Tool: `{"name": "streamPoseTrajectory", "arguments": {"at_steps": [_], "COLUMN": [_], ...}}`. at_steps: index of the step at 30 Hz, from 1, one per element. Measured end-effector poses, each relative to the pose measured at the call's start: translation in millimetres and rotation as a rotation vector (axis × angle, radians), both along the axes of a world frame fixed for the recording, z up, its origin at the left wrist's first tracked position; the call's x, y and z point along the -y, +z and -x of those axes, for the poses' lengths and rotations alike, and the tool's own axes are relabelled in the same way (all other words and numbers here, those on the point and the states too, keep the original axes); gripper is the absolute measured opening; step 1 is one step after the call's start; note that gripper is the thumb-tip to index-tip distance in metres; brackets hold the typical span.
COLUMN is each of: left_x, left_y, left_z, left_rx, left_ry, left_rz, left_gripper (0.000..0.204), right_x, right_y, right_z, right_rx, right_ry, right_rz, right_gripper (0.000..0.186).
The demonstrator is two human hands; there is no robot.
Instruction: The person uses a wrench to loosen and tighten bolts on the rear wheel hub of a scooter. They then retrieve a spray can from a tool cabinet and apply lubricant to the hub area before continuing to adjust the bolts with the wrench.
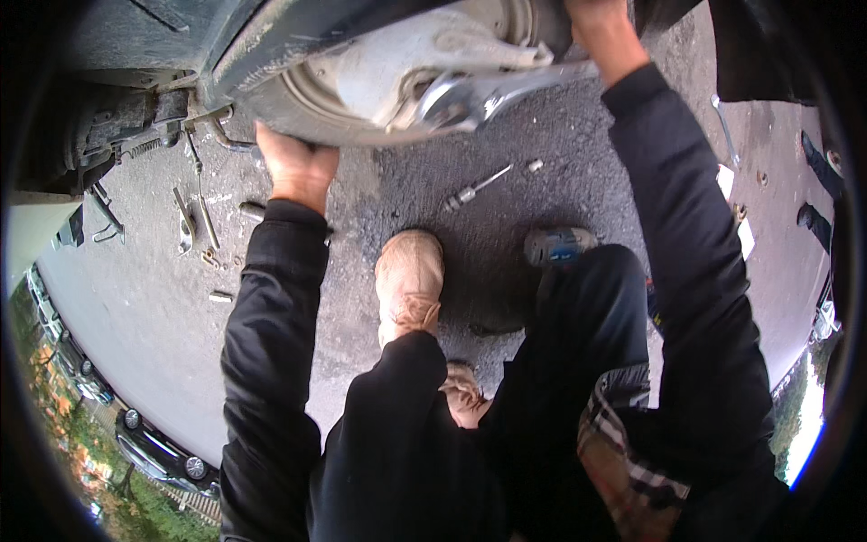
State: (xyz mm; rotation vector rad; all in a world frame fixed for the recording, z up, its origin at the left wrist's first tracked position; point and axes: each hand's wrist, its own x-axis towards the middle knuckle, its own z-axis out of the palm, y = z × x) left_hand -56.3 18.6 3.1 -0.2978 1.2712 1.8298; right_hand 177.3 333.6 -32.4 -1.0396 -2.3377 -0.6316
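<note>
A wheel with a dark tyre [388, 137] fills the upper middle, under a vehicle's body. My left hand [300, 170] is curled against the tyre's lower left edge, its fingertips hidden behind the rubber. My right hand [598, 34] reaches to the tyre's right side at the top edge of the picture. That hand's fingers are cut off there, so their closure does not show. A pale metal bracket [388, 68] crosses the wheel's face. Over it lies a shiny wrench-like metal piece [492, 93], slightly blurred, stretching toward my right wrist.
Between my feet and the wheel lie a socket extension [477, 188] and a small socket [536, 165]. A blue power tool [560, 245] sits beside my knee. Hand tools [185, 221] and small metal parts [211, 259] lie left; a wrench [725, 129] lies right. A parked car [163, 454] stands beyond.
</note>
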Motion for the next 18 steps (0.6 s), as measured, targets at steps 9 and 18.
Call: {"name": "streamPoseTrajectory", "arguments": {"at_steps": [9, 18], "left_x": [0, 14], "left_y": [-6, -14], "left_z": [-5, 8], "left_rx": [-0.007, -0.041], "left_ry": [-0.053, -0.120], "left_rz": [-0.065, 0.024], "left_gripper": [0.063, 0.063], "right_x": [3, 97], "right_y": [9, 83], "right_z": [-21, -44], "right_rx": [-0.467, -0.747], "right_ry": [0.210, 0.464], "right_rz": [0.762, 1.151], "right_gripper": [0.044, 0.043]}}
